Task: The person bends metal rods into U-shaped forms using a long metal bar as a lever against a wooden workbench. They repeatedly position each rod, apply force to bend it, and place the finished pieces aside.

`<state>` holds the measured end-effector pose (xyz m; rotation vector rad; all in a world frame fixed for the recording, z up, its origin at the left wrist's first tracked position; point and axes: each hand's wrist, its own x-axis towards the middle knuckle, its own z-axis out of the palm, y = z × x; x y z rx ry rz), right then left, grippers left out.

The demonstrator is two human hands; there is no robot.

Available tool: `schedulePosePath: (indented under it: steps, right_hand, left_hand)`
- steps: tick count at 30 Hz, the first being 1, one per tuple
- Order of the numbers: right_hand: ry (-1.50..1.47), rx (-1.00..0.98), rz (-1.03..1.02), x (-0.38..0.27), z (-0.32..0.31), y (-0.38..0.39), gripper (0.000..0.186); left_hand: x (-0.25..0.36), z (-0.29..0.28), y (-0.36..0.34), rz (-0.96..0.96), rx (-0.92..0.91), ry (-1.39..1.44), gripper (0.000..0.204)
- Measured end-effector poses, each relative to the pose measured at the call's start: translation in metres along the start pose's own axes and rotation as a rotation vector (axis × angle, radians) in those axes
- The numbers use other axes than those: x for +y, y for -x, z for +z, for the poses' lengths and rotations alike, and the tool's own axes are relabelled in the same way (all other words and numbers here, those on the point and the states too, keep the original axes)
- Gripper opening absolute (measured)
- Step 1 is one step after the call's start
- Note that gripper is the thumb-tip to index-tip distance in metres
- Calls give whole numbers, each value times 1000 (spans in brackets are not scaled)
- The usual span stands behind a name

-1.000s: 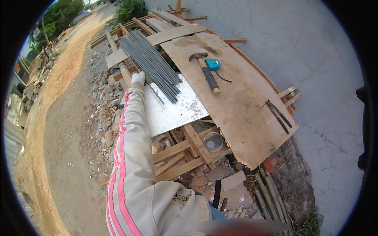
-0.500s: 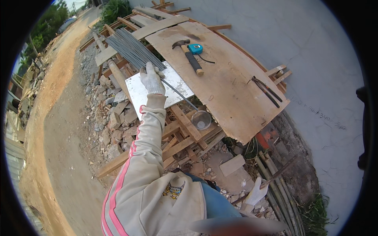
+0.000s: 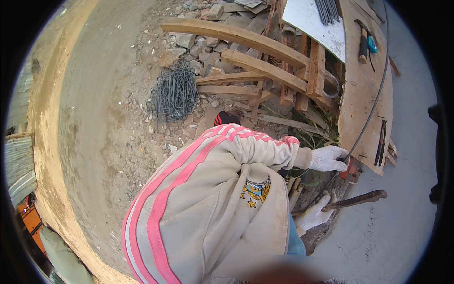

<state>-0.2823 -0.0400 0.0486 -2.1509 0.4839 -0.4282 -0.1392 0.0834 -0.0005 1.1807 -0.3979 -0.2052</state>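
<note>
My left hand [image 3: 327,158], in a white knit glove, is closed on a long thin steel rod [image 3: 376,102] by the near edge of a plywood board [image 3: 362,113]. The rod bends in the fisheye view and runs along the board out past the top edge. Below it, my right hand [image 3: 316,214], gloved too, grips a rusty metal bar [image 3: 355,200] with a slightly hooked end. A hammer [image 3: 363,45], a teal tape measure [image 3: 372,45] and dark-handled pincers [image 3: 380,144] lie on the board. More steel rods [image 3: 326,12] rest on a white panel [image 3: 307,16] beyond.
Wooden beams [image 3: 265,42] jut out left of the board over rubble [image 3: 203,52]. A tangled heap of bent steel wire pieces [image 3: 175,92] lies on the ground. A grey wall [image 3: 406,180] stands on the right, and a dirt road [image 3: 99,94] runs along the left.
My left hand has come back from the rod bundle toward my right hand, bringing one rod along. The view has swung, so the board now appears further right. My right hand still grips the bar.
</note>
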Motion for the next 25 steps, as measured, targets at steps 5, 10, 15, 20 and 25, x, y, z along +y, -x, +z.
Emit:
schedulePosePath:
  steps: [5, 10, 15, 20, 25]
  right_hand:
    - [38, -47, 3, 25, -9, 8, 38]
    - [-154, -40, 224, 49, -20, 21, 30]
    - [-184, 146, 267, 63, -40, 32, 23]
    - [65, 328, 246, 84, -72, 54, 22]
    - [212, 413, 263, 102, -90, 75, 27]
  left_hand:
    - [-12, 13, 26, -3, -16, -90, 37]
    - [-2, 28, 31, 31, -195, -166, 36]
    - [6, 41, -5, -4, -254, -314, 38]
    - [-3, 54, -66, -26, -278, -367, 36]
    - [-29, 81, -65, -306, -445, -142, 33]
